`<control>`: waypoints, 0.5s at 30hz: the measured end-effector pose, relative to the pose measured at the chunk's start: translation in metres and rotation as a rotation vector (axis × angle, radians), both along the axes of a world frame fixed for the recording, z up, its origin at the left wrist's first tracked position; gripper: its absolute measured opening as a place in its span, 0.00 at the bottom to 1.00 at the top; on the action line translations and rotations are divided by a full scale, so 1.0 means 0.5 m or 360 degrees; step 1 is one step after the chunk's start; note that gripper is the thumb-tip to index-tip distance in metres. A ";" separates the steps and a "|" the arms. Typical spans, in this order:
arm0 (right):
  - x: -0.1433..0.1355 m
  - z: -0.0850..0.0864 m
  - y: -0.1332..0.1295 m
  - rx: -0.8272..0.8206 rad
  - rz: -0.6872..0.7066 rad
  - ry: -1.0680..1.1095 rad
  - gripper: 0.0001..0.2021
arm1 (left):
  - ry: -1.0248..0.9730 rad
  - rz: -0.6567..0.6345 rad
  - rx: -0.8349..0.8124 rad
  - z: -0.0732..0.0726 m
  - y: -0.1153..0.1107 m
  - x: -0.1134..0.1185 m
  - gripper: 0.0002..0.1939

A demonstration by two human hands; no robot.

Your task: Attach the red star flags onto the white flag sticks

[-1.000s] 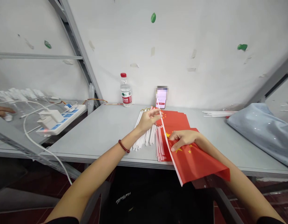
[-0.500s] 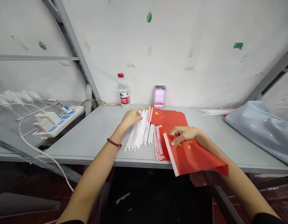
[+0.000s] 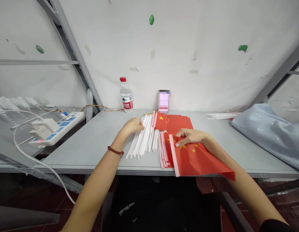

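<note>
Right hand [image 3: 191, 136]: its grip is closed on the red flag [image 3: 202, 161], thumb on top, near the flag's white edge.
Red flag: in front of the right hand, with its bottom hanging past the front of the table [image 3: 103, 141].
Left hand [image 3: 134, 125]: curled up at the left side of the white sticks [image 3: 141, 138]. The fingertips are hidden, so I cannot tell if its grip has a stick.
White sticks: spread on the table like a fan, gold tips at the back.
Front flag pile [image 3: 165, 153]: just right of the sticks. The held flag and the right hand cover part of it.
Back flag pile [image 3: 174, 121]: flat on the table behind the front one, with its white edge by the sticks.
Bottle [image 3: 126, 98]: standing at the back by the wall [image 3: 110, 38], red cap on.
Phone [image 3: 164, 101]: leaning on the wall, behind the back pile.
Blue bag [image 3: 267, 129]: on the right side, with more thin sticks [image 3: 222, 116] next to it.
Power strip [image 3: 67, 127]: far left, white plugs [image 3: 44, 127] in it.
</note>
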State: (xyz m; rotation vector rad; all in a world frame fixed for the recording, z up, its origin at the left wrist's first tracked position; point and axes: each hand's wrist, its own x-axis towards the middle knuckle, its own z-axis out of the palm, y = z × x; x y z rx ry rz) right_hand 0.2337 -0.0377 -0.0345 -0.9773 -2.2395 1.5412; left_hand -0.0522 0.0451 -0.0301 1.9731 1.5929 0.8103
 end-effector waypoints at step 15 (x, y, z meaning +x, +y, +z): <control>0.002 -0.002 0.006 0.0145 -0.0360 0.0098 0.22 | -0.0469 -0.1072 -0.0327 0.016 -0.103 0.113 0.12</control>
